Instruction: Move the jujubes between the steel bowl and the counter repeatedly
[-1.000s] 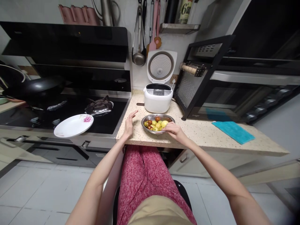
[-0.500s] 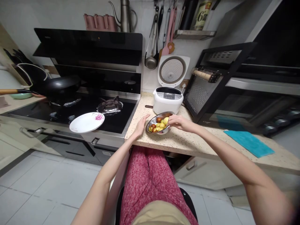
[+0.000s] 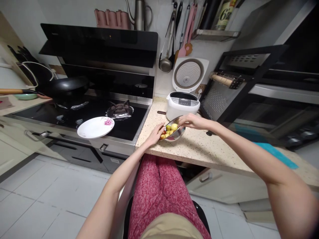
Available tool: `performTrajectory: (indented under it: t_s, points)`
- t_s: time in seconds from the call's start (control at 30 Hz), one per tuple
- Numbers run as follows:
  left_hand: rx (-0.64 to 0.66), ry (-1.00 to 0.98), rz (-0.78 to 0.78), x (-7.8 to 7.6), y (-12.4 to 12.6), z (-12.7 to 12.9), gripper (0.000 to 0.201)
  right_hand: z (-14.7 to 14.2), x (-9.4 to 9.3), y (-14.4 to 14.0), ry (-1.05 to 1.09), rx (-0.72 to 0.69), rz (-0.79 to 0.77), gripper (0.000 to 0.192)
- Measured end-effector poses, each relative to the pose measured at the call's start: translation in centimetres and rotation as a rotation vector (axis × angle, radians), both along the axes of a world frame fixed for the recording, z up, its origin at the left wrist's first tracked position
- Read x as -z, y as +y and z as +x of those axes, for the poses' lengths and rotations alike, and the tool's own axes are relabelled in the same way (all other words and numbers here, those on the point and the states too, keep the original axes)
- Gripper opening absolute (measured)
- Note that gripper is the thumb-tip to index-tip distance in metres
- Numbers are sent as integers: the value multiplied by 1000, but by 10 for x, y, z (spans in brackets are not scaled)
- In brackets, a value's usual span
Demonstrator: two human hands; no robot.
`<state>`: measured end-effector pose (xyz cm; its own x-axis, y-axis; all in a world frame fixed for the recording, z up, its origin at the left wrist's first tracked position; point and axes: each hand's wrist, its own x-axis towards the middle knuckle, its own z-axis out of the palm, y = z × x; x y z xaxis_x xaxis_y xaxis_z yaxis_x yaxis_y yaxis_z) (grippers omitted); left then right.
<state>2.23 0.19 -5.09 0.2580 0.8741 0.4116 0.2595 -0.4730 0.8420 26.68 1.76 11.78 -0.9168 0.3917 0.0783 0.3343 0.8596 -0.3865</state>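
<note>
A shiny metal bowl (image 3: 178,134) is tilted toward the left over the counter's front edge, in front of the rice cooker. In it lie several small yellow-green and red-brown fruits (image 3: 171,129) that look like jujubes, gathered at the low left side. My right hand (image 3: 190,121) grips the bowl's raised right rim, fingers bent over the edge. At the lower left rim is my left hand (image 3: 156,133), closed on the bowl with its fingertips by the fruits. Part of the rim is hidden behind the fingers.
A white rice cooker (image 3: 183,108) stands behind the bowl, lid up. To the left, a white flowered plate (image 3: 96,128) sits at the stove's front edge, near a burner (image 3: 120,110). A black wok (image 3: 67,85) is farther left. A blue cloth (image 3: 276,154) lies right, beside the oven.
My left hand has moved right onto the bowl's rim. My right hand has shifted from the fruits to the right rim, and the bowl has tipped left with the fruits sliding that way.
</note>
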Motion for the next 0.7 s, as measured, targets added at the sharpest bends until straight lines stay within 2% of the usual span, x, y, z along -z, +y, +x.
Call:
performTrajectory:
  t_s: [0.3, 0.7]
  points:
    - [-123, 58, 41, 4, 4, -1, 55, 0, -6, 6, -6, 22, -28, 32]
    - [-93, 116, 100, -3, -7, 3, 57, 5, -20, 21, -67, 9, -84, 33]
